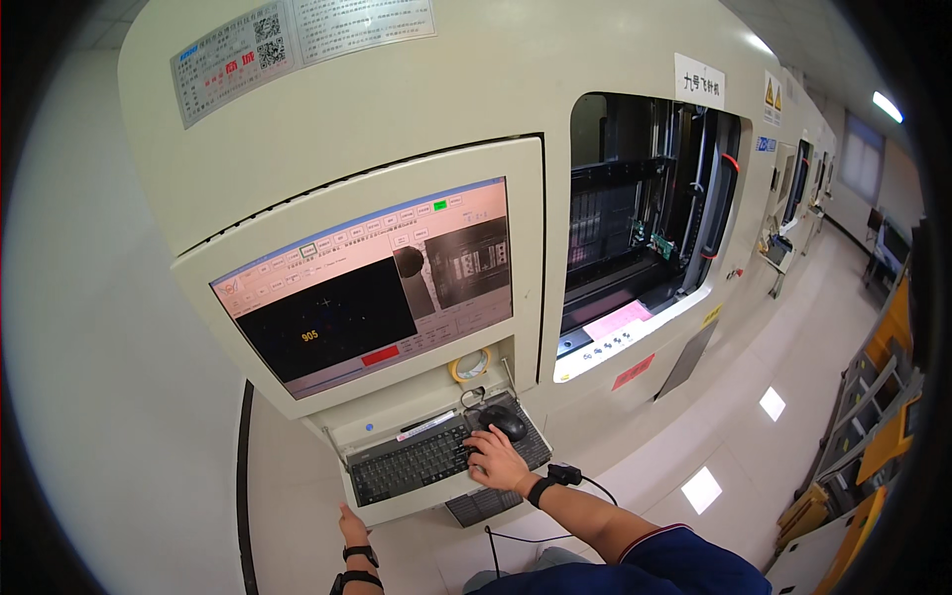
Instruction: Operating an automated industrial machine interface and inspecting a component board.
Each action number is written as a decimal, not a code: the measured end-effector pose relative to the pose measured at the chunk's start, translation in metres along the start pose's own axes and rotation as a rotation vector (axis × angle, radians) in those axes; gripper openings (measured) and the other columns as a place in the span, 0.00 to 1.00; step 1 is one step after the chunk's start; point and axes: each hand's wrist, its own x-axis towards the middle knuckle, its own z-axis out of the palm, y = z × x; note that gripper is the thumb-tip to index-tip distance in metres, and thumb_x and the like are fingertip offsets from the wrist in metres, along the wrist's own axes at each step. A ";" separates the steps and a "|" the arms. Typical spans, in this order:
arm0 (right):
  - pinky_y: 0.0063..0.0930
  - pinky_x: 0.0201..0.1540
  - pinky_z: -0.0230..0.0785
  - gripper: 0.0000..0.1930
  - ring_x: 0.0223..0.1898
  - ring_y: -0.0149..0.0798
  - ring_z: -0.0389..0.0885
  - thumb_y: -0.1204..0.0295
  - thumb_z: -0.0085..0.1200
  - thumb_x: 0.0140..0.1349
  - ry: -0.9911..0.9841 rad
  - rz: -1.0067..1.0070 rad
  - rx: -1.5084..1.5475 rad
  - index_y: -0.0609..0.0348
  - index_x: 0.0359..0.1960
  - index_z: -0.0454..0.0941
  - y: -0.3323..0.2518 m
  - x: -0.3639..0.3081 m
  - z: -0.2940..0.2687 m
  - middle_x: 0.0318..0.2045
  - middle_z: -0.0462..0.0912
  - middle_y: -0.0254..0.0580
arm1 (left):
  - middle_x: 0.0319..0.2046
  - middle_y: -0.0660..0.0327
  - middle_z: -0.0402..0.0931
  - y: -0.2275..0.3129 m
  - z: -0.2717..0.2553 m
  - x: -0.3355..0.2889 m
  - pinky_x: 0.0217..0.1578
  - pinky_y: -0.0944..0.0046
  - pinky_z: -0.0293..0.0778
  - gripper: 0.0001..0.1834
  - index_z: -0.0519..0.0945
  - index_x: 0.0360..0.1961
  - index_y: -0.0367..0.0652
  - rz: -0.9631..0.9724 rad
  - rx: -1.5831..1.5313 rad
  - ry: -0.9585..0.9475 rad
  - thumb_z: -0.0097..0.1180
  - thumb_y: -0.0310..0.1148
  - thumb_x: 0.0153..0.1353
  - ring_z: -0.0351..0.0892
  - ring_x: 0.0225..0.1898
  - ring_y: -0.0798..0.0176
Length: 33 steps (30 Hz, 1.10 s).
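Note:
A black keyboard (409, 470) lies on a pull-out tray (416, 504) below the machine's screen (367, 288). My right hand (498, 460) rests over the keyboard's right end, its fingers apart and touching the keys. Just beyond those fingers sits a black mouse (504, 422), which the hand is not gripping. My left hand (352, 526) is low beside the tray's front left corner. Its fingers are mostly hidden, so whether it grips the tray edge is unclear. On the screen are a dark panel with a yellow number, a grey camera picture and a red bar.
A yellow tape roll (470, 366) stands in the recess above the tray. To the right, the machine's window (635, 218) shows dark rails and a pink sheet (617, 320). A black cable (535, 538) hangs near my right forearm. Racks with yellow panels (886, 446) line the right side.

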 end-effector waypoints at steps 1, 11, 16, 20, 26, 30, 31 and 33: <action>0.49 0.67 0.41 0.15 0.61 0.45 0.60 0.63 0.54 0.50 -0.017 -0.003 -0.013 0.52 0.39 0.75 0.002 0.000 0.002 0.53 0.69 0.41 | 0.39 0.51 0.78 -0.003 0.000 0.003 0.33 0.55 0.76 0.36 0.72 0.49 0.36 0.001 -0.001 0.001 0.30 0.61 0.65 0.79 0.36 0.53; 0.49 0.68 0.36 0.25 0.66 0.49 0.50 0.51 0.47 0.59 -0.040 0.087 -0.127 0.54 0.50 0.73 -0.008 0.006 -0.001 0.61 0.62 0.48 | 0.35 0.51 0.76 -0.007 0.001 0.006 0.29 0.56 0.78 0.38 0.72 0.46 0.32 0.042 -0.036 0.016 0.31 0.62 0.63 0.78 0.33 0.52; 0.48 0.68 0.35 0.26 0.67 0.49 0.50 0.49 0.46 0.59 -0.078 0.099 -0.160 0.56 0.50 0.73 -0.010 0.007 -0.002 0.61 0.61 0.47 | 0.40 0.52 0.77 -0.003 -0.001 0.002 0.34 0.54 0.77 0.35 0.72 0.49 0.37 0.010 -0.034 0.004 0.31 0.60 0.65 0.79 0.38 0.52; 0.47 0.68 0.36 0.25 0.66 0.47 0.51 0.51 0.49 0.57 -0.012 0.103 -0.117 0.57 0.49 0.73 -0.010 0.007 -0.001 0.60 0.63 0.46 | 0.40 0.52 0.78 -0.001 0.000 0.000 0.34 0.54 0.77 0.34 0.72 0.49 0.38 -0.001 -0.017 0.015 0.31 0.60 0.65 0.79 0.38 0.52; 0.46 0.68 0.38 0.22 0.64 0.45 0.56 0.53 0.49 0.58 0.024 0.084 -0.062 0.56 0.46 0.74 -0.009 0.006 -0.001 0.57 0.66 0.45 | 0.40 0.52 0.78 -0.005 -0.001 0.005 0.35 0.54 0.77 0.34 0.72 0.49 0.38 -0.004 -0.028 0.027 0.30 0.59 0.65 0.79 0.38 0.52; 0.45 0.68 0.39 0.21 0.63 0.45 0.57 0.54 0.49 0.58 0.036 0.092 -0.057 0.56 0.45 0.74 -0.007 0.004 -0.002 0.56 0.67 0.44 | 0.39 0.52 0.78 -0.002 0.001 0.002 0.35 0.54 0.76 0.34 0.73 0.48 0.38 -0.001 -0.026 0.002 0.29 0.59 0.65 0.79 0.37 0.52; 0.45 0.68 0.40 0.21 0.63 0.44 0.58 0.54 0.49 0.58 0.039 0.093 -0.058 0.56 0.45 0.75 -0.007 0.004 -0.002 0.56 0.68 0.44 | 0.39 0.52 0.78 -0.002 0.001 0.003 0.35 0.54 0.76 0.34 0.73 0.48 0.38 0.000 -0.026 0.002 0.29 0.59 0.65 0.79 0.37 0.52; 0.45 0.68 0.40 0.20 0.63 0.44 0.58 0.54 0.49 0.58 0.042 0.091 -0.058 0.56 0.44 0.75 -0.007 0.004 0.000 0.56 0.68 0.44 | 0.39 0.52 0.78 -0.005 0.000 0.005 0.35 0.54 0.76 0.34 0.73 0.48 0.38 0.005 -0.015 0.008 0.29 0.59 0.65 0.79 0.37 0.52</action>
